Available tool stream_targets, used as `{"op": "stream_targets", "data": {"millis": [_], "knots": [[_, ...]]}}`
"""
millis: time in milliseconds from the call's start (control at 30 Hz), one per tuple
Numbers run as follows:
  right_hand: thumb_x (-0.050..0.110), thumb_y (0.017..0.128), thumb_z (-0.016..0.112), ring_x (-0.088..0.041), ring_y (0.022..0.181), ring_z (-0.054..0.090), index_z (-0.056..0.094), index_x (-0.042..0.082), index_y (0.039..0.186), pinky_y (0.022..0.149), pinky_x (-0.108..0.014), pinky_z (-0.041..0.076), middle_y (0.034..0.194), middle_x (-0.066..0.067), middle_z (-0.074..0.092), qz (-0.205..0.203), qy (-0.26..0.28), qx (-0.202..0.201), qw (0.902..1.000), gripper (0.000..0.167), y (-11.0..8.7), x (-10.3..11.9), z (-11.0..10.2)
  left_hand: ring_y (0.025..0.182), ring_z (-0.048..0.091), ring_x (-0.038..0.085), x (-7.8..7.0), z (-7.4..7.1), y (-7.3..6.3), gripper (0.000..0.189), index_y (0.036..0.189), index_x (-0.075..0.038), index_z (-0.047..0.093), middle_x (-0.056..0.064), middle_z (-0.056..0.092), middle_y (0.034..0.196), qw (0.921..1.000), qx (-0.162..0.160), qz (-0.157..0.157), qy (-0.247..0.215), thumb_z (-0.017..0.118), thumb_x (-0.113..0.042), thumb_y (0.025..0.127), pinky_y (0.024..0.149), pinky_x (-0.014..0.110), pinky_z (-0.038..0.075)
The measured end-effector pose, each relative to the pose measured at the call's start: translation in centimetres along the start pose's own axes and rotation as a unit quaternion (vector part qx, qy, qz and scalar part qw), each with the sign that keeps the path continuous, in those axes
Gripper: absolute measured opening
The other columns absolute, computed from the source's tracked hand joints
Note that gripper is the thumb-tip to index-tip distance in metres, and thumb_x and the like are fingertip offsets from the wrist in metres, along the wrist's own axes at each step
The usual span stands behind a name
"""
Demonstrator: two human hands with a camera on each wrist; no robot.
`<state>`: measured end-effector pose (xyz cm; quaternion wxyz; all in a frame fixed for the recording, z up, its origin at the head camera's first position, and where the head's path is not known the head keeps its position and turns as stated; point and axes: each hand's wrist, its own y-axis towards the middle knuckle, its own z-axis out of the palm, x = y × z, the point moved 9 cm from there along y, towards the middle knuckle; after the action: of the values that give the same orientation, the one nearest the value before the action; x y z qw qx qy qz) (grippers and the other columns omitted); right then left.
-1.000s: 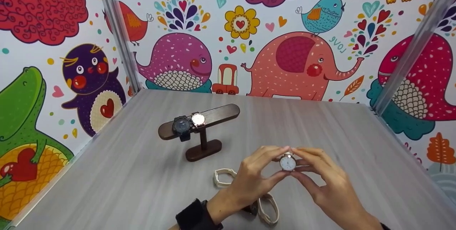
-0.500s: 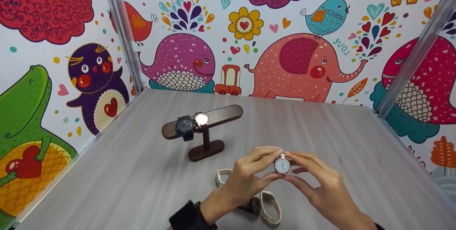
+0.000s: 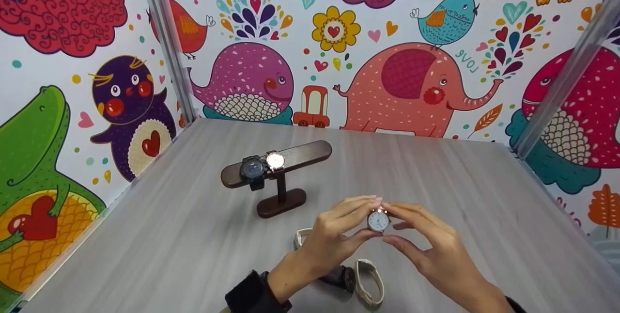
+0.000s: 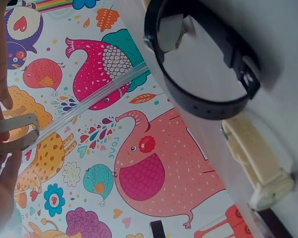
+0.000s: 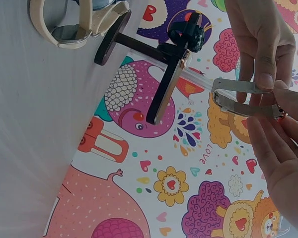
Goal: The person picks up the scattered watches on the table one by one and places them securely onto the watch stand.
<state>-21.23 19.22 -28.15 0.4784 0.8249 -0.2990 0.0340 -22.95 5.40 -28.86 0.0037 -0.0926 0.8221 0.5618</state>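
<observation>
A small wristwatch [image 3: 378,220] with a round white dial is held up above the table between both hands. My left hand [image 3: 334,228] pinches it from the left, fingers above and thumb below. From the right, my right hand [image 3: 431,242] holds it with fingertips at the top edge and the thumb close under it. In the right wrist view its pale strap [image 5: 238,87] forms a loop pointing away from the fingers. Below the hands lie a black watch [image 4: 208,99] and a cream watch [image 3: 369,284]. Another cream watch [image 3: 301,238] is partly hidden behind my left hand.
A dark wooden watch stand [image 3: 305,154] stands left of the hands, its bar tilted up to the right. A black watch [image 3: 253,169] and a rose-gold watch [image 3: 275,161] hang on its left half. Patterned panels [image 3: 411,90] border the grey table [image 3: 193,235].
Both hands have shifted slightly left with the watch between them. The head view has turned a little. The stand and the watches on the table stay in place.
</observation>
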Motion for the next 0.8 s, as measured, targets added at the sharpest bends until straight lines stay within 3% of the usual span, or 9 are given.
{"op": "stream_targets", "data": {"millis": [200,467,600,800], "knots": [[-0.01,0.068,0.084,-0.005,0.111,0.066,0.062,0.007,0.134,0.086,-0.016,0.059,0.125,-0.006,0.068,0.004,0.007,0.016,0.9998,0.072,0.8,0.2,0.5,0.112,0.068,0.03,0.4,-0.8,-0.1,0.047,0.122,0.011,0.065,0.021,0.07,0.119,0.9999,-0.011,-0.002,0.008,0.081,-0.003,0.079,0.103,0.024,0.054],[-0.008,0.069,0.084,-0.006,0.118,0.064,0.06,0.005,0.136,0.089,-0.017,0.058,0.127,-0.008,0.067,-0.015,0.022,0.027,0.9993,0.072,1.8,0.0,1.7,0.113,0.068,0.027,1.7,-1.9,-1.1,0.044,0.123,0.006,0.066,0.017,0.069,0.119,0.9988,0.002,-0.038,0.032,0.078,-0.007,0.083,0.101,0.019,0.053],[-0.01,0.067,0.085,-0.008,0.118,0.064,0.061,0.002,0.134,0.089,-0.017,0.058,0.126,-0.008,0.067,-0.034,0.026,0.023,0.9988,0.071,2.2,-0.1,2.4,0.112,0.068,0.028,2.5,-3.3,-2.0,0.045,0.122,0.006,0.066,0.017,0.069,0.118,0.9973,0.006,-0.036,0.064,0.079,-0.009,0.082,0.102,0.021,0.053],[-0.008,0.069,0.085,-0.006,0.116,0.064,0.062,0.006,0.134,0.089,-0.015,0.057,0.126,-0.006,0.068,-0.037,0.013,0.026,0.9989,0.071,2.7,-0.4,3.3,0.109,0.068,0.029,3.6,-6.0,-3.4,0.047,0.119,0.008,0.067,0.018,0.07,0.116,0.9942,-0.005,-0.047,0.097,0.081,-0.008,0.078,0.102,0.022,0.053]]}}
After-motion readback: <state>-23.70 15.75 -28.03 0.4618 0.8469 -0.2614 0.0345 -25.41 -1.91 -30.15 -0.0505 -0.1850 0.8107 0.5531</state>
